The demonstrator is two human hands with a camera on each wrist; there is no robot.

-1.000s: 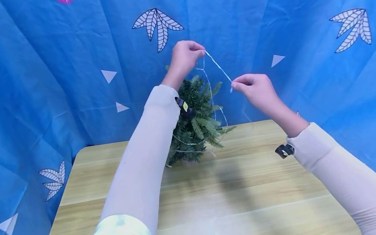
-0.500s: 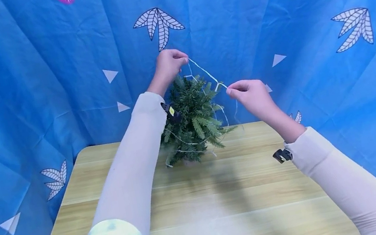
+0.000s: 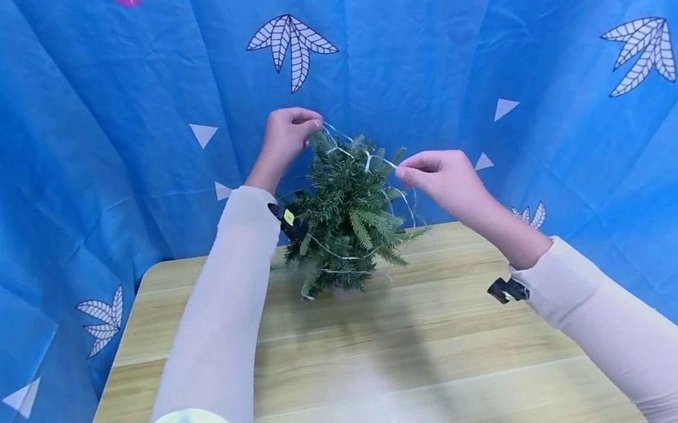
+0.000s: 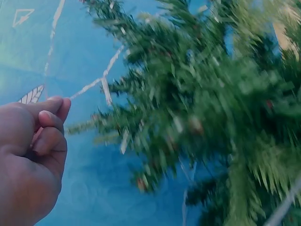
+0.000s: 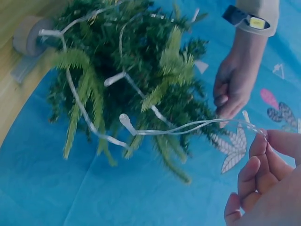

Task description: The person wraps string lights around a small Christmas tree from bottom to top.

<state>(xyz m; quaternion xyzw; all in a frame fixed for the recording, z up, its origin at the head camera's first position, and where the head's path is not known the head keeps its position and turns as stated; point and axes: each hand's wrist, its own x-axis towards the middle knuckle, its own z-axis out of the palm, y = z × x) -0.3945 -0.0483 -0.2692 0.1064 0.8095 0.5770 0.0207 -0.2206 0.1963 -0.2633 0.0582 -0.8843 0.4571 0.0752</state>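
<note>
A small green artificial Christmas tree (image 3: 344, 203) stands upright at the far side of the table. Wound loosely about it is a string of fairy lights (image 5: 80, 101) on clear wire, with small whitish bulbs. At the treetop's left, my left hand (image 3: 290, 129) pinches the wire between thumb and fingertips; the left wrist view shows the strand (image 4: 87, 88) running from those fingers into the branches. My right hand (image 3: 441, 174) pinches another stretch of wire at the tree's upper right. Between both hands the wire slants across the top, and one bulb (image 5: 124, 121) dangles before the branches.
The tree's round base (image 5: 33, 35) rests on the light wooden table (image 3: 370, 387). Behind and at both sides hangs a blue patterned curtain (image 3: 417, 39). Each wrist wears a dark strap-on camera (image 3: 508, 290) by the sleeve cuff.
My left hand has moved left and down, from above the tree to beside its tip. My right hand has shifted slightly left and down. The raised wire now lies low across the treetop.
</note>
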